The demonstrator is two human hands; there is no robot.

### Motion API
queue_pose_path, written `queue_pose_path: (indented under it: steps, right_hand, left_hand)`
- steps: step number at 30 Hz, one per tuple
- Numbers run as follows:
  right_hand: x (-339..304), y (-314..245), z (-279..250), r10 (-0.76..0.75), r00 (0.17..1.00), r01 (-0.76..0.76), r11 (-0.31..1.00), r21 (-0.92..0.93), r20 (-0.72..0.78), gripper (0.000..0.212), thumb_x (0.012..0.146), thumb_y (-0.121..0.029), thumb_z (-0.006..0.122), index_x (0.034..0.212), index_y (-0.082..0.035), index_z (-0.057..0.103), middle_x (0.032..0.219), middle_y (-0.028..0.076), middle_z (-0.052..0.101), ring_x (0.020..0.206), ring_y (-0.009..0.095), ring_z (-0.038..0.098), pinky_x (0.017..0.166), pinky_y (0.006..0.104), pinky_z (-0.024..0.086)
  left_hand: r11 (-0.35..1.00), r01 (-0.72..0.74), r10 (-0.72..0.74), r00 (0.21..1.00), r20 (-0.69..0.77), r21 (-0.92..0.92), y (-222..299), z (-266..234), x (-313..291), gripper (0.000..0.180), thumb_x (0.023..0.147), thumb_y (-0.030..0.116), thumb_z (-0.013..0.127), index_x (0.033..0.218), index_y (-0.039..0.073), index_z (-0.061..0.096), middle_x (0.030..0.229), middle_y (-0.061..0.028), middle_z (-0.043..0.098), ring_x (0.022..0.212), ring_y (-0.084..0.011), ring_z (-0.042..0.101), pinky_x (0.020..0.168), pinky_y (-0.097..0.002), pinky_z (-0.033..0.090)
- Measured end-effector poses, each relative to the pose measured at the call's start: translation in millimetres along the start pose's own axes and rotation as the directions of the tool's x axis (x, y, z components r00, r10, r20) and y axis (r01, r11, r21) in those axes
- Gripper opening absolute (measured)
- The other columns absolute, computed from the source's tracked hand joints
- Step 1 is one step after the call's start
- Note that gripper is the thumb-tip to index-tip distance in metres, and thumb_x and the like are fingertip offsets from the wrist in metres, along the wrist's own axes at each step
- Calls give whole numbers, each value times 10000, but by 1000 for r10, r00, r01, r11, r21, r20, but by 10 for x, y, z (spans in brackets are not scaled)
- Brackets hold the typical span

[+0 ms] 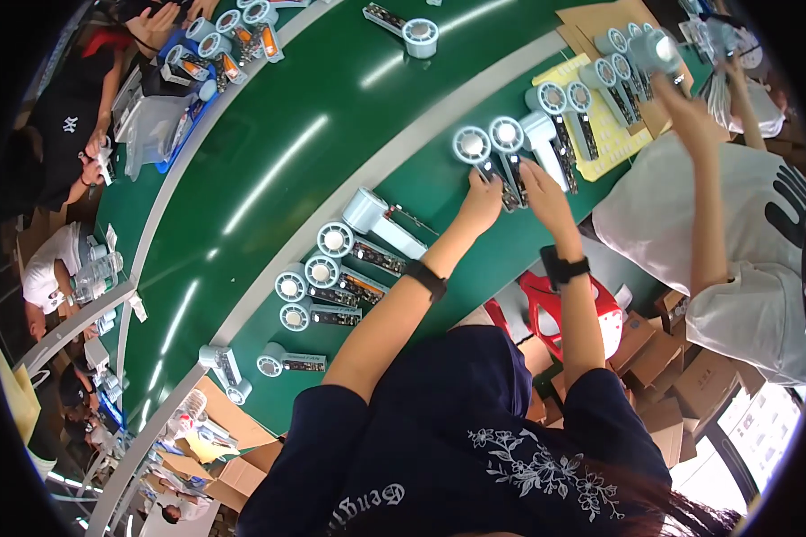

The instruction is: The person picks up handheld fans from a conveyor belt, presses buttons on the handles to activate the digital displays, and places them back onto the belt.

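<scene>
Over the green bench, my left hand (482, 204) is closed round the handle of a pale blue handheld fan (471, 144), its circuit board exposed. Close beside it, my right hand (546, 199) grips the handle of a second handheld fan (507, 134), also with its board showing. The two round heads are side by side and point away from me. Just right of my right hand lies another fan (539, 131), next to one with a bare board (561, 134). Fingers partly hide both held handles.
Several fans (336, 239) lie in a group to the left. A yellow tray (613, 139) with more fans is at the right, beside a co-worker's arm (703, 170). A lone fan (419, 38) rests on the green belt (278, 170), behind a grey rail (394, 148). A red stool (555, 309) stands below the bench.
</scene>
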State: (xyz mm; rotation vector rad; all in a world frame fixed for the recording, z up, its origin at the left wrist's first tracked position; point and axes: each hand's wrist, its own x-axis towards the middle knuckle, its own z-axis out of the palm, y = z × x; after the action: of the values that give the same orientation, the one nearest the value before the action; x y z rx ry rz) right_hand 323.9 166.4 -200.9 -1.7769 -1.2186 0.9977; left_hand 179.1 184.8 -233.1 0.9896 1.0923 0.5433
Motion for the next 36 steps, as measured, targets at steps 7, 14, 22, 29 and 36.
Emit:
queue_pose_path:
  steps: [7, 14, 22, 29, 36]
  right_hand:
    - [971, -1276, -204, -2, 979, -23, 992, 124, 204, 382, 958, -291, 422, 1151, -5, 586, 975, 84, 633, 844, 170, 620, 761, 261, 497]
    - [2897, -940, 556, 78, 997, -79, 996, 39, 11, 521, 799, -383, 631, 1072, 59, 584, 999, 115, 609, 852, 175, 617, 726, 268, 501]
    - [3158, -803, 1291, 153, 939, -256, 909, -328, -309, 692, 633, -476, 701, 1091, 22, 556, 1066, 161, 600, 969, 246, 606, 714, 344, 484]
    - [3102, -868, 1196, 84, 989, -141, 788, -600, -123, 642, 664, -387, 690, 1108, 24, 477, 1034, 188, 599, 869, 274, 626, 671, 403, 502]
    - [1756, -1981, 1039, -195, 952, 127, 953, 275, 237, 263, 804, -155, 624, 928, -10, 443, 595, 11, 484, 469, 86, 447, 424, 236, 340]
  left_hand:
    - [548, -39, 88, 996, -11, 836, 1420, -1251, -536, 436, 874, 379, 487, 1095, 11, 568, 1047, -203, 619, 946, -348, 603, 818, -418, 474]
    - [78, 112, 364, 922, -133, 991, 1669, -2093, 200, 374, 818, 264, 583, 1123, 48, 551, 1080, -145, 597, 1047, -288, 563, 854, -445, 455]
    - [-179, -313, 738, 584, 338, 933, 1417, -2268, 1018, 519, 691, 94, 657, 1186, 72, 505, 1148, -72, 519, 1130, -241, 463, 925, -416, 401]
    - [-226, -492, 228, 813, 536, 841, 1633, -2268, 1248, 317, 671, 89, 640, 974, 58, 553, 932, -85, 606, 958, -276, 578, 816, -427, 456]
    - [806, 112, -120, 992, -24, 581, 1246, -2671, 207, 313, 797, 132, 592, 1052, 8, 461, 753, -70, 551, 620, -180, 594, 460, -309, 459]
